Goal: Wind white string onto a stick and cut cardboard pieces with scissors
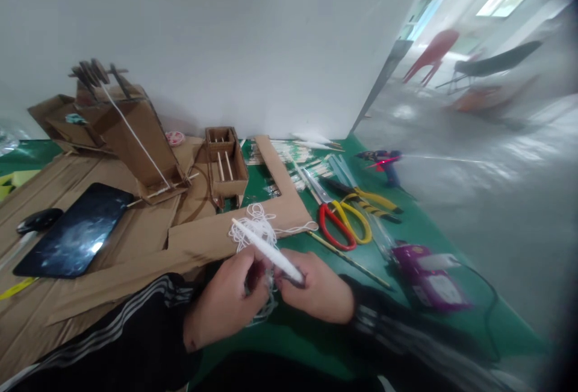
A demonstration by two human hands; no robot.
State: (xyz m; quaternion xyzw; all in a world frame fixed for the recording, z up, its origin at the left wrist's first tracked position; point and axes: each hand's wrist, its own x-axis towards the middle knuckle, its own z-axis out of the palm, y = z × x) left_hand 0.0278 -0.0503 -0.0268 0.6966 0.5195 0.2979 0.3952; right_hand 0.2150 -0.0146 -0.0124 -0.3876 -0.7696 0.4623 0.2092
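Note:
A stick wound thickly with white string (pixel 271 253) slants between my hands, its bare tip pointing up and left. My right hand (pixel 313 286) is closed around its lower end. Close beside it, my left hand (pixel 232 295) has its fingers curled in a pinch near loose strands of string. Those fingers partly hide what they grip. A tangled heap of white string (pixel 255 223) lies just beyond on an L-shaped cardboard strip (pixel 289 214). More loose strands hang below my hands.
Red-and-yellow scissors (pixel 336 226), pliers (pixel 379 199) and a glue gun (pixel 383 160) lie right on the green table. A purple box (pixel 428 277) with a cable is nearer. Left are a tablet (pixel 76 229), a cardboard tower (pixel 130 133) and a cardboard box (pixel 228 163).

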